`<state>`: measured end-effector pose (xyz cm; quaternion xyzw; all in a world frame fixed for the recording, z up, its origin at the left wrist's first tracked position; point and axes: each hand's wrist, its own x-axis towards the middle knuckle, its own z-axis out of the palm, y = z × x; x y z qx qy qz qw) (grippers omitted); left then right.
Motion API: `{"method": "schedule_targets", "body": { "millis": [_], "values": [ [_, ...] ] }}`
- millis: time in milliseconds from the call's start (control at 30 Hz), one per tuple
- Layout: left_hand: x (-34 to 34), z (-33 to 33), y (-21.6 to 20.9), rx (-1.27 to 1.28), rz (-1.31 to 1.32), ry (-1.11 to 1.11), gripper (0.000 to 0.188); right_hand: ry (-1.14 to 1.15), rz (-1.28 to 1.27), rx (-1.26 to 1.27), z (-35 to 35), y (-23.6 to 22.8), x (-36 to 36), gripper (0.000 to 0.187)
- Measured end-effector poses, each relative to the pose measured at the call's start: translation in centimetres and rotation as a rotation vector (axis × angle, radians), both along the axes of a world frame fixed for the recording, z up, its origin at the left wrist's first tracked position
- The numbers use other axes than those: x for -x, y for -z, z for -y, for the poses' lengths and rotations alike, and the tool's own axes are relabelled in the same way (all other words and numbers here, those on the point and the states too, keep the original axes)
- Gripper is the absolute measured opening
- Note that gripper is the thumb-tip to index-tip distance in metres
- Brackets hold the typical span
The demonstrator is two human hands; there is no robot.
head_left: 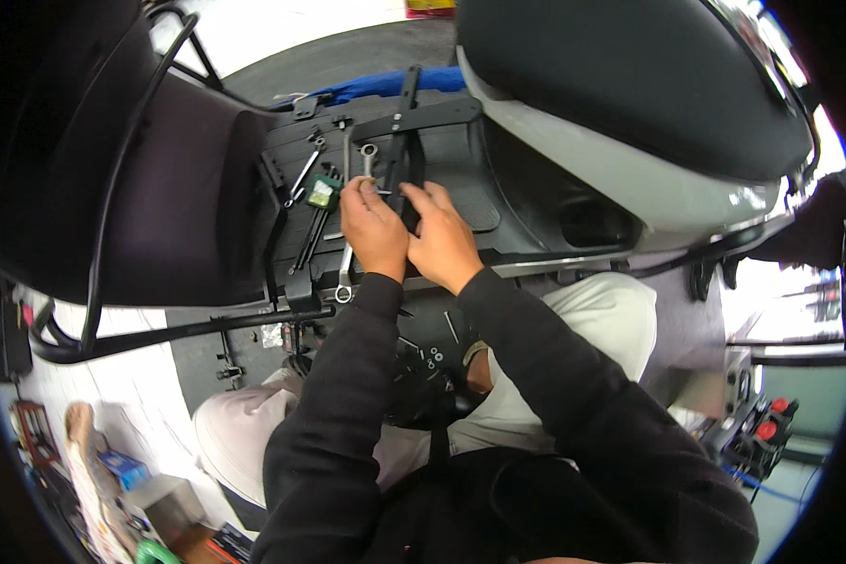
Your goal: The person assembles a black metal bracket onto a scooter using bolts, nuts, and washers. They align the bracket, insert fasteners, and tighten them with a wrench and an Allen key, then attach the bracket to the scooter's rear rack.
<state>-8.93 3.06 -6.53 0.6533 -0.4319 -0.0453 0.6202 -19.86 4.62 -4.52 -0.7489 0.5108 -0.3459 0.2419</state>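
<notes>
On the scooter's dark ribbed footboard (pixel 287 141), my left hand (pixel 374 230) is closed in a pinch beside a small silvery pin-like piece (pixel 383 192); what lies within its fingers is hidden. My right hand (pixel 442 237) curls its fingertips against a black metal bracket (pixel 404 122) with a crossing bar. The two hands touch at their inner sides. One wrench ring end (pixel 368 150) shows beyond my left hand and another ring end (pixel 344 293) on the near side; whether they belong to one wrench is hidden. A long thin rod (pixel 347 155) lies alongside.
Left of my hands lie a small wrench (pixel 305 172) and black hex keys with a green holder (pixel 323 192). The scooter's black seat (pixel 630 70) rises at right, its front shield (pixel 160 179) at left. Washers (pixel 434 355) and loose hardware lie on the floor mat below.
</notes>
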Motion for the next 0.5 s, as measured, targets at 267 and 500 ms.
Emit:
{"method": "schedule_targets", "body": {
  "millis": [267,500],
  "values": [
    [-0.04,-0.13,-0.07,0.052,-0.001,0.016,0.018,-0.043,0.082,-0.076,0.21,-0.23,-0.06,0.054],
    [-0.03,-0.22,-0.07,0.007,-0.051,0.037,0.021,-0.063,-0.048,-0.071,0.47,-0.47,-0.34,0.055]
  ]
}}
